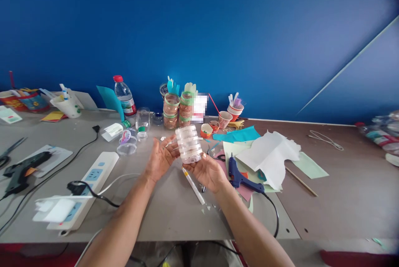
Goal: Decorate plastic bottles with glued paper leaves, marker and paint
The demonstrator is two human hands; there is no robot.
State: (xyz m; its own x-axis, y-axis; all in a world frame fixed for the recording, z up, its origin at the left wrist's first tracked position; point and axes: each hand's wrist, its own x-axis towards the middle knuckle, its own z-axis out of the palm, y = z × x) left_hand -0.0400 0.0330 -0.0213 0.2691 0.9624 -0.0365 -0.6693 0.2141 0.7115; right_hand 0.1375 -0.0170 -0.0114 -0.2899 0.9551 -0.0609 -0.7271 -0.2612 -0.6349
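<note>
Above the grey tabletop (168, 221), near mid-bench: ribbed clear plastic bottle section (188, 144), lifted and slightly tilted, between the two hands. Right hand (212, 174) has it low: thumb on the lower right wall, fingers curled in under the base. Left hand (162, 159) is loose, thumb apart, fingers spread toward the left wall; contact looks light, can't tell how much is behind the plastic. My read: thin wall, will dent if squeezed. Carry weight at the base, steady the side with flat fingertips, turn it slowly, no pinching at the rim. Grooves give decent purchase; smooth patches may slip. White pen with yellow band (193, 187) lies just below the hands, so mind it when lowering. Blue glue gun (241, 177) sits on paper to the right, cord attached; can't tell if hot, treat as hot, tip away from plastic. Materials: section is glossy, see-through, roughly cylindrical, pale horizontal rings. Behind, stacked containers (171, 112) look rough and brown between green bands. White sheet (270, 154) is creased, irregular edge; teal sheet (238, 134) is flatter, angular. Wooden stick (301, 181) is thin, straight, matte.
</note>
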